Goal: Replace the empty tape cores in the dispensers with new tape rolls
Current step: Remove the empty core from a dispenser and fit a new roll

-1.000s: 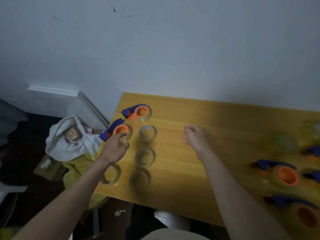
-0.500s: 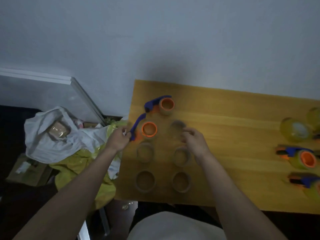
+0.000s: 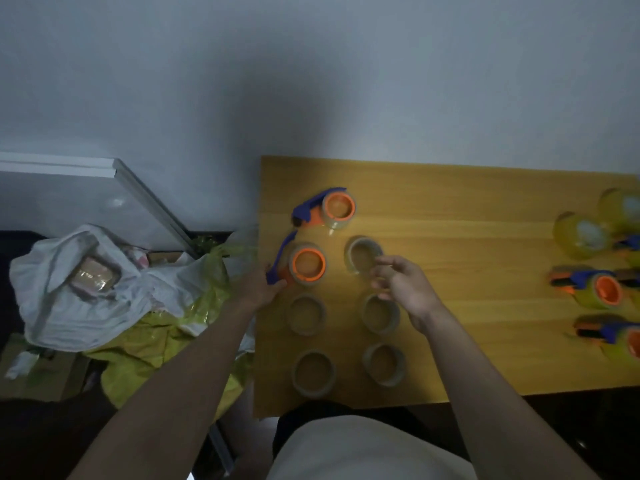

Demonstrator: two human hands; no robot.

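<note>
Hands over yellow wooden table [image 3: 450, 209] by grey wall [image 3: 311, 64]: left [image 3: 258, 289] gripping dispenser [image 3: 301, 263], right [image 3: 403, 284] loosely curled, empty.

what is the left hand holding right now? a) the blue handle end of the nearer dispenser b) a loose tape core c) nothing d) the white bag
a: the left hand grips the blue handle end of the nearer dispenser at the table's left edge, while the loose cores lie untouched beside it.

A dim, plain room, possibly a home workspace: a wooden table [image 3: 450, 209] against a bare wall [image 3: 311, 64], bags of clutter [image 3: 104, 289] alongside.
</note>
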